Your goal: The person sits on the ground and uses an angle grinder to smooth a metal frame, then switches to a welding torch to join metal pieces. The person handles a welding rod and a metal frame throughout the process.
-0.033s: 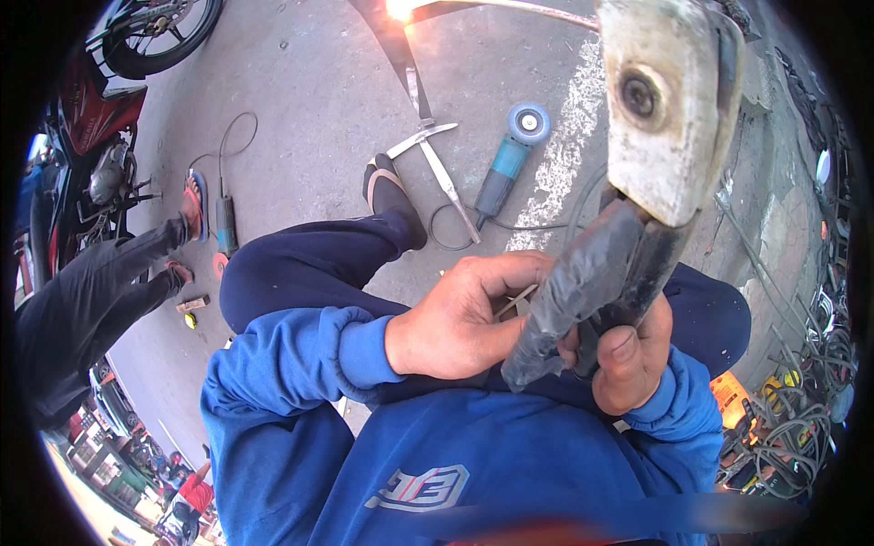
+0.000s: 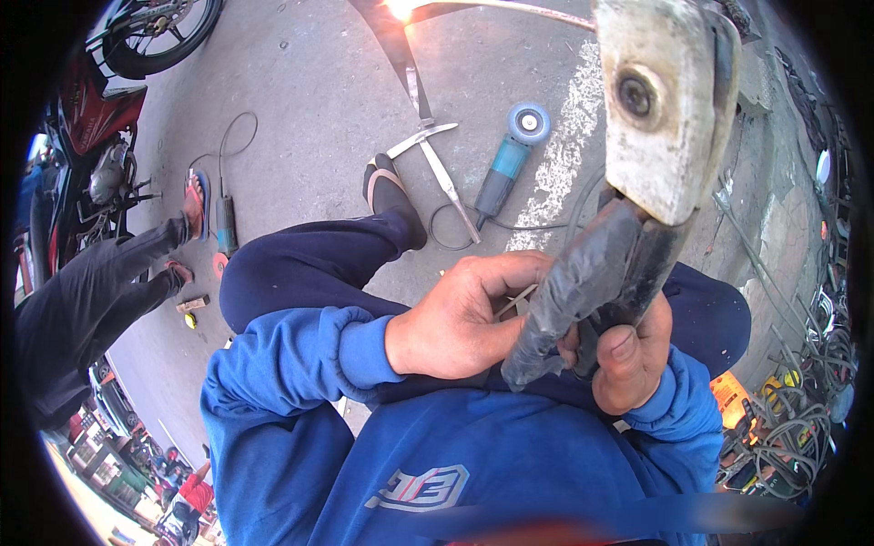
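Observation:
My right hand [image 2: 633, 369] is wrapped round the black-taped handle of a welding electrode holder [image 2: 660, 109], whose worn white head rises at the upper right. A thin welding rod [image 2: 537, 11] runs left from that head to a bright glowing arc at the top. The arc sits on a dark metal piece [image 2: 387, 41], joined to a metal bar with a crosspiece [image 2: 423, 136] lying on the ground. Left of the handle, my left hand [image 2: 464, 318] is closed, with a thin grey rod [image 2: 516, 303] between thumb and fingers. The handle partly hides its fingertips.
An angle grinder [image 2: 510, 159] lies beyond my knees, its cord trailing right. Another grinder [image 2: 226, 227] is by a person's sandalled feet [image 2: 194, 209] at left. A red motorcycle [image 2: 100, 127] stands behind them. Tangled cables and tools [image 2: 787, 419] lie at right.

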The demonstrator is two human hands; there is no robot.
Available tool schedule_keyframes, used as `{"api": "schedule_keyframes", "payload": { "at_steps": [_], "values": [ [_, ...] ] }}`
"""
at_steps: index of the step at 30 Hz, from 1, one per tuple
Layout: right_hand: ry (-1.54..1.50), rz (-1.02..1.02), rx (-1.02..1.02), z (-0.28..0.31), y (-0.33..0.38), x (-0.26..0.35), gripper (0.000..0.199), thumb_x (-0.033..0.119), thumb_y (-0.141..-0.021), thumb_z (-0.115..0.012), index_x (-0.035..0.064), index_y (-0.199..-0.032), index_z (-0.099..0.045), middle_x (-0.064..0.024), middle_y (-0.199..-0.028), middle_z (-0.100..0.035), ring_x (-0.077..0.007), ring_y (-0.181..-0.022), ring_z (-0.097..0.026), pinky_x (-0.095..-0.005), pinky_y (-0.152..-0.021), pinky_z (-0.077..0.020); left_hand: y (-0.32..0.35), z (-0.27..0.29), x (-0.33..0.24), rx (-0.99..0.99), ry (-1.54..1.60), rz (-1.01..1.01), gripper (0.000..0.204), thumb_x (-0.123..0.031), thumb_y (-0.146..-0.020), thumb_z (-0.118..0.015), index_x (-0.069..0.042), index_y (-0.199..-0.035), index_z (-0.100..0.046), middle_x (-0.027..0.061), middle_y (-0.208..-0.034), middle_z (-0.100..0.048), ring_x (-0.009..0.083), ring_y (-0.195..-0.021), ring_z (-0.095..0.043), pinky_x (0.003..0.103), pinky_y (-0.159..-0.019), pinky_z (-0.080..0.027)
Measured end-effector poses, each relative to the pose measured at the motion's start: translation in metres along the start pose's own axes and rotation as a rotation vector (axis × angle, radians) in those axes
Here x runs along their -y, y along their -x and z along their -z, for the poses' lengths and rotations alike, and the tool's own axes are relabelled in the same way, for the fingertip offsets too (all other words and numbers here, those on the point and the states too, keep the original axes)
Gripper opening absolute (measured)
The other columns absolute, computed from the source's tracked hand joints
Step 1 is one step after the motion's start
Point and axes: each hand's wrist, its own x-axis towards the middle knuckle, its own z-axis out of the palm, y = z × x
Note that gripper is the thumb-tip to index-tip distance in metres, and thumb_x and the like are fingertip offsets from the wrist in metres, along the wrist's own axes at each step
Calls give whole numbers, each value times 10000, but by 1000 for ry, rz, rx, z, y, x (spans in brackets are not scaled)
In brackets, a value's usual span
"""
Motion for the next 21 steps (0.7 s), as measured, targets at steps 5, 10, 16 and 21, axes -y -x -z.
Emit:
{"api": "schedule_keyframes", "payload": {
  "at_steps": [5, 10, 16, 21],
  "values": [
    [60, 9, 3, -2, -1, 0, 629, 156, -895, -617, -81, -1400, -326, -160, -1298, -526, -234, -1149, -563, -346, -961, -450, 1, 2, 1, 28, -17, -43, 269, -83, -959, -602, 39, -1196, -571, 94, -1018, -648, 147, -891, -663, 286, -800, -535],
    [129, 47, 12, 0, -1, 1, 586, 176, -899, -635, -71, -1366, -381, -143, -1243, -567, -221, -1098, -592, -341, -920, -475, 5, 3, 3, 43, 32, 43, 291, -87, -954, -613, 43, -1210, -566, 103, -1075, -645, 137, -927, -651, 275, -798, -530],
    [486, 234, -161, 17, 0, 2, 532, 240, -894, -664, -57, -1285, -455, -122, -1119, -609, -198, -954, -616, -325, -817, -497, 3, 0, -1, -83, 131, 340, 351, -105, -937, -646, 45, -1242, -560, 118, -1176, -632, 114, -993, -620, 261, -810, -515],
    [801, 513, -781, 38, -11, 39, 484, 331, -891, -671, -49, -1143, -509, -117, -858, -594, -160, -589, -570, -274, -519, -458, 5, 3, -20, -107, -8, 440, 444, -131, -935, -653, 50, -1308, -495, 133, -1203, -608, 128, -940, -632, 269, -802, -529]
  ]
}}
